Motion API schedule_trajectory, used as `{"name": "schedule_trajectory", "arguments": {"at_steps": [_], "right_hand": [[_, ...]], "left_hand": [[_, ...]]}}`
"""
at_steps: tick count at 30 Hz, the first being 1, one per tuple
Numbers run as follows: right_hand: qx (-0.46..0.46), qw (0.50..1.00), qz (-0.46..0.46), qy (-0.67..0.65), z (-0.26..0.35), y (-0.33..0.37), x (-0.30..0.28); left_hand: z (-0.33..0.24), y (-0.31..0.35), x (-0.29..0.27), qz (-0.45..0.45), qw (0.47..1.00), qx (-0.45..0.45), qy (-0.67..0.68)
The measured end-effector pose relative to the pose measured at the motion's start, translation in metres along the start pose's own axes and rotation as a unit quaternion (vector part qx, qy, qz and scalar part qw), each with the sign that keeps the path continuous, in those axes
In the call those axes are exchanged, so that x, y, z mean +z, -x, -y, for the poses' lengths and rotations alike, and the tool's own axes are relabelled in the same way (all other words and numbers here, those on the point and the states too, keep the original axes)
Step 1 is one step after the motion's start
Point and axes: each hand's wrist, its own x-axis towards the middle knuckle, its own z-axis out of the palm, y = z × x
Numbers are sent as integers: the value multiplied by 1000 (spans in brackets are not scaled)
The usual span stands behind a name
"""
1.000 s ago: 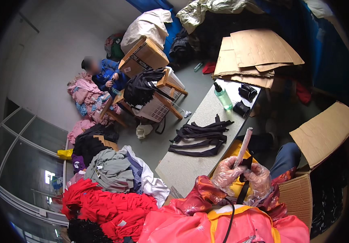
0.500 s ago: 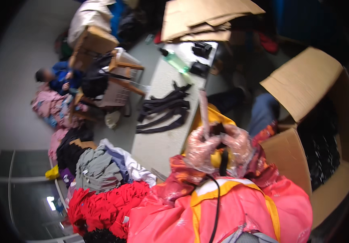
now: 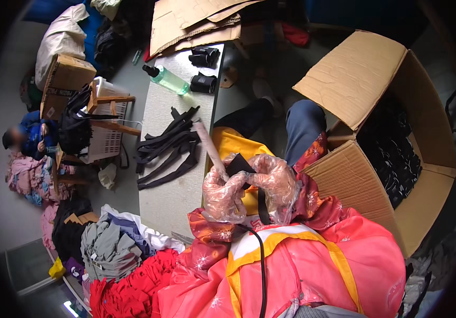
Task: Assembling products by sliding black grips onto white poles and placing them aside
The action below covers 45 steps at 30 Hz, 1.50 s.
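Both my hands wear thin clear plastic gloves and meet in front of my body, over a yellow cloth [image 3: 244, 143]. My left hand [image 3: 222, 195] is closed on one side of a black fabric strip [image 3: 239, 167], and a pale pinkish stick-like thing [image 3: 207, 141] juts up from it toward the bench. The fingers of my right hand [image 3: 276, 182] pinch the strip's other side. One black end hangs down between the hands. Close by on the left, several similar black strips [image 3: 170, 147] lie loosely on the pale bench [image 3: 167, 196].
Farther along the bench are a green spray bottle [image 3: 168, 79], black rolled bundles [image 3: 203, 83] and cardboard sheets [image 3: 201, 24]. An open cardboard box [image 3: 352, 79] with black goods stands at right. Clothes piles [image 3: 132, 283] lie at lower left; a person [image 3: 40, 135] is at far left.
The view has swung, so the bench and my hands appear farther left. The pale stick now leans left instead of standing upright. Both hands stay on the black strip.
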Motion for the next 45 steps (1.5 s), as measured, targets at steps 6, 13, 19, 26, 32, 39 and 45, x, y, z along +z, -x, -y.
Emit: {"name": "schedule_trajectory", "arguments": {"at_steps": [6, 13, 19, 26, 32, 39, 45], "right_hand": [[102, 972, 102, -187, 1, 3, 6], [162, 968, -17, -190, 0, -3, 17], [-4, 994, -104, 34, -2, -9, 19], [-63, 992, -92, 59, -7, -19, 21], [-107, 982, -39, 151, -16, -21, 27], [-38, 997, -8, 72, 0, -4, 23], [-115, 992, -43, 16, -9, 7, 20]], "left_hand": [[4, -5, -7, -5, 1000, 3, -22], [2, -9, -25, -10, 999, -38, 29], [17, -19, -41, -3, 999, -34, 2], [8, -22, -74, 73, 990, 52, -107], [6, -29, -90, 150, 876, 269, -372], [9, -38, -90, 197, 874, 189, -403], [11, -38, -68, 232, 893, 182, -339]]}}
